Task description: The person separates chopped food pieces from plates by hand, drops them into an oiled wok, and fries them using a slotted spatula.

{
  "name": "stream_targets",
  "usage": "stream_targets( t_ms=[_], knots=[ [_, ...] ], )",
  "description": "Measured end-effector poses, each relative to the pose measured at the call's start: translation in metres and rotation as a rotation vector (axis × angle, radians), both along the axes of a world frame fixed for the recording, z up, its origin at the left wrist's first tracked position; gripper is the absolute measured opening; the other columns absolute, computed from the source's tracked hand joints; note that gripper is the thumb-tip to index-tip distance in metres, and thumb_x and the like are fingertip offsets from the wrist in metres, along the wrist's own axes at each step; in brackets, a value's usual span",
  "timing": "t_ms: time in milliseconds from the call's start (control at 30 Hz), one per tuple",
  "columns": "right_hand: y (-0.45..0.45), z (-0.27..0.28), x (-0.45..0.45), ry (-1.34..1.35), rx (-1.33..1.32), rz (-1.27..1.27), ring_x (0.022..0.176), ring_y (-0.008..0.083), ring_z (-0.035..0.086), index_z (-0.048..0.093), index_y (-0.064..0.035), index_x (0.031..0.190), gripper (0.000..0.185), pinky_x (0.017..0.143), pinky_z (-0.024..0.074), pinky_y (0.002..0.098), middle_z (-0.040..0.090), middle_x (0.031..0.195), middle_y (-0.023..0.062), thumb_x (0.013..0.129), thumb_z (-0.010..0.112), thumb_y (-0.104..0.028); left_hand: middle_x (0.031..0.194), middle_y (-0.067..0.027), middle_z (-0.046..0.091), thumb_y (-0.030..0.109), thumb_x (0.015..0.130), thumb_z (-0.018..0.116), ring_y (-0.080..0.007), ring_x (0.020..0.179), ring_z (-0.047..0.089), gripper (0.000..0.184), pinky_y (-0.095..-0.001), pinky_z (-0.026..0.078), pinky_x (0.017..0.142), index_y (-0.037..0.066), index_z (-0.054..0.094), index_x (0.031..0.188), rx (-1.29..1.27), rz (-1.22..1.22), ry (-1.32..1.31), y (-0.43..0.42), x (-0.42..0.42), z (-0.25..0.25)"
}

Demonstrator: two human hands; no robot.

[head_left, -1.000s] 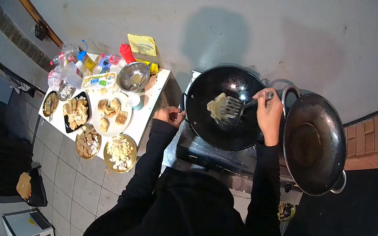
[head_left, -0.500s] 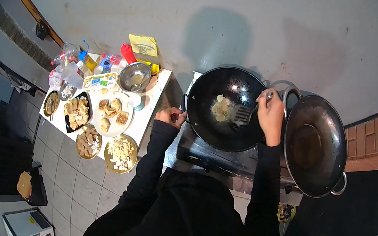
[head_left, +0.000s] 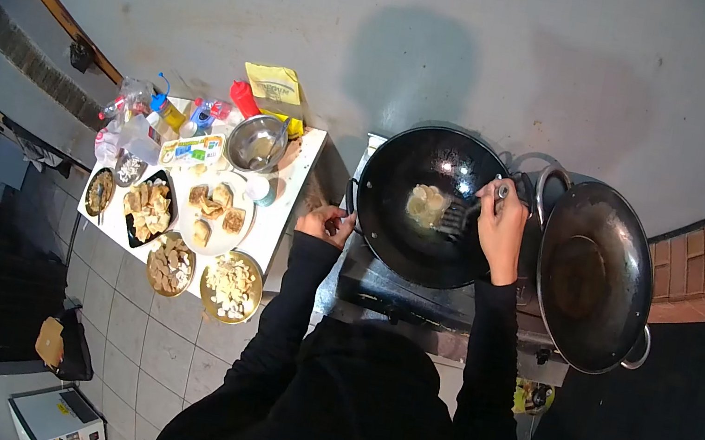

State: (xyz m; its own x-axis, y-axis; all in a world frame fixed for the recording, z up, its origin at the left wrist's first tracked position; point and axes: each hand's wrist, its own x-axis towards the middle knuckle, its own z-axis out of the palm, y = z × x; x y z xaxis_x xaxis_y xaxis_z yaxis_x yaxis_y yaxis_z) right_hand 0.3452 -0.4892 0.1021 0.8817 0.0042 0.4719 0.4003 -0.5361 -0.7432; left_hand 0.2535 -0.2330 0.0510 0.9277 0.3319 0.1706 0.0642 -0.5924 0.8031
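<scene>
A black wok (head_left: 396,242) sits on the stove, with a small clump of pale, sliced food (head_left: 426,207) in its middle. My right hand (head_left: 501,230) is closed round the handle of a slotted spatula (head_left: 454,220), whose dark blade lies against the right side of the food. At the wok's left side, my left hand (head_left: 326,226) has its fingers closed at the lower end of the wok's loop handle (head_left: 350,194); the fingertips are partly hidden.
A second, larger wok (head_left: 583,331) with liquid in it stands close on the right. On the left, a white table (head_left: 306,165) bears a plate of browned pieces (head_left: 232,246), bowls of chopped food (head_left: 230,286), a metal bowl (head_left: 255,143) and several bottles. The stove (head_left: 404,303) has knobs in front.
The spatula's blade has swept the food slightly, and the clump now looks more compact. My right hand has shifted a little down and right. The left hand stays at the wok's handle.
</scene>
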Motion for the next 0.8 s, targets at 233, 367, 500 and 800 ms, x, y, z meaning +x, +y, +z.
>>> stream_targets(
  t_ms=[233,367,500,800],
  knots=[
    [-0.005,0.028,-0.015,0.121,0.053,-0.058,0.06,0.0166,0.059,0.055,0.0004,0.083,0.011,0.056,0.0439,0.0295,0.062,0.07,0.0096,0.089,0.054,-0.008,0.059,-0.0075,0.058,0.026,0.08,0.071,-0.0134,0.052,0.055,0.025,-0.0272,0.044,0.051,0.001,0.068,0.08,-0.092,0.006,-0.051,0.001,-0.003,-0.016],
    [-0.009,0.027,-0.036,0.054,0.043,-0.05,0.056,0.0093,0.053,0.056,0.0005,0.085,0.011,0.052,0.0409,0.0258,0.062,0.073,0.0077,0.091,0.053,-0.008,0.061,-0.0037,0.056,0.023,0.084,0.068,-0.0091,0.054,0.051,0.022,-0.0239,0.041,0.052,0.001,0.067,0.088,-0.223,0.121,-0.045,0.0,-0.012,-0.024],
    [-0.004,0.019,-0.052,0.149,0.212,-0.156,0.055,0.0064,0.05,0.055,-0.0003,0.086,0.015,0.047,0.0385,0.0218,0.06,0.072,0.0036,0.094,0.052,-0.012,0.071,0.0041,0.051,0.016,0.091,0.059,-0.0029,0.058,0.045,0.023,-0.0184,0.036,0.053,0.004,0.055,0.11,-0.616,0.024,-0.266,0.012,-0.021,-0.05],
    [0.001,0.004,-0.031,0.065,-0.061,-0.117,0.051,0.0114,0.046,0.051,0.0008,0.081,0.014,0.05,0.0373,0.027,0.053,0.065,0.0074,0.092,0.051,-0.007,0.072,0.004,0.054,0.016,0.09,0.061,-0.0027,0.061,0.048,0.023,-0.0171,0.039,0.056,0.004,0.056,0.108,-0.661,0.116,-0.133,0.019,-0.06,-0.054]
  ],
)
